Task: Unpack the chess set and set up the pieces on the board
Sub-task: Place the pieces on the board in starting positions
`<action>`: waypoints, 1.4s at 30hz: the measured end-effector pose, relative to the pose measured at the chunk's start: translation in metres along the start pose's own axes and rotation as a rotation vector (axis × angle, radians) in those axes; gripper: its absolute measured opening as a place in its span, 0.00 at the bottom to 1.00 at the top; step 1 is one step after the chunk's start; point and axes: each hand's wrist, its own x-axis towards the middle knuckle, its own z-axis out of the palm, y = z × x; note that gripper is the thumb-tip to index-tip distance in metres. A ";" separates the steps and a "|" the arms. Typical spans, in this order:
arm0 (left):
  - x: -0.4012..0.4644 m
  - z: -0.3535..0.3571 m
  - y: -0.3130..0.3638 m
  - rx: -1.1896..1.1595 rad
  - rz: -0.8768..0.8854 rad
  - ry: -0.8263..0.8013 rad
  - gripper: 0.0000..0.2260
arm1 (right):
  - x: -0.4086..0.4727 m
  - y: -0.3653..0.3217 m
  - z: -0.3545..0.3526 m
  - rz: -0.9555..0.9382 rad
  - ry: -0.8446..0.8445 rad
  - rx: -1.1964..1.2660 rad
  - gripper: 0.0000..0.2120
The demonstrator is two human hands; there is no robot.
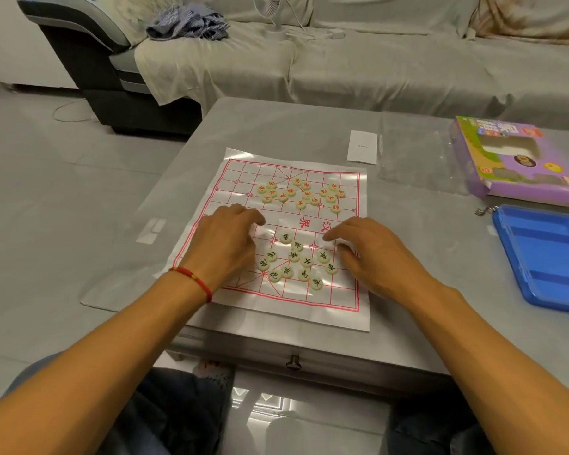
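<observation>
Both hands lie palm-down on the board (278, 310) on the table (408, 257) — left hand (225, 241) and right hand (372, 254) flank the black-lettered pieces (294, 259), fingers loosely curled, gripping nothing; red-lettered pieces (301, 193) cluster beyond.

White red-lined paper board (342, 303) flat on table, red-marked (301, 193) and black-marked discs (296, 257) clustered separately.

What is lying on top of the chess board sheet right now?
On the board sheet lie red-lettered pieces in the far half and black-lettered pieces nearer. The left hand and right hand cover whatever lies beneath them.
</observation>
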 end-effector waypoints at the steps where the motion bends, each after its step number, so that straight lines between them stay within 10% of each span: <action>1: 0.006 0.001 -0.002 -0.030 -0.015 -0.019 0.15 | 0.002 -0.001 0.002 -0.021 -0.010 -0.002 0.15; 13: 0.005 0.008 -0.010 -0.030 -0.030 -0.030 0.13 | 0.016 -0.010 0.014 -0.222 -0.060 -0.144 0.17; 27: 0.010 0.012 0.020 -0.161 0.094 0.047 0.11 | 0.020 0.022 -0.003 0.091 0.120 0.134 0.14; 42: 0.011 0.013 0.026 -0.166 0.122 0.025 0.11 | 0.011 0.037 -0.013 0.114 -0.111 -0.010 0.16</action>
